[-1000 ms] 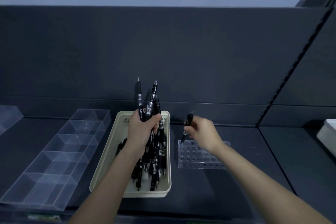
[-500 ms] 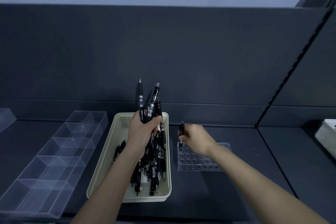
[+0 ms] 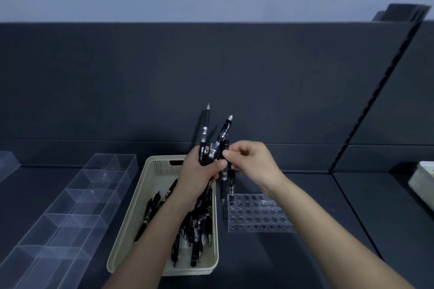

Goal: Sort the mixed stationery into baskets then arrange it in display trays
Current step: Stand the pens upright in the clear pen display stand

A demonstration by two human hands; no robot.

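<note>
My left hand point(image 3: 199, 171) grips a bunch of black pens point(image 3: 205, 129) upright above the far end of a cream basket point(image 3: 131, 230), where several more black pens point(image 3: 195, 230) lie. Against that bunch, my right hand point(image 3: 253, 164) pinches one of the pens between thumb and forefinger. Right of the basket lies a clear acrylic pen holder point(image 3: 258, 216) with rows of holes. One black pen point(image 3: 231, 185) stands in its far left corner.
A long clear tray point(image 3: 70, 213) with several compartments lies left of the basket. A pale container point(image 3: 422, 180) sits at the right edge. Dark shelf panels rise behind, and a vertical divider runs at the right.
My right hand carried a single pen to the holder's far left corner, left it standing there, and moved back left to the bunch. My left hand stayed put.
</note>
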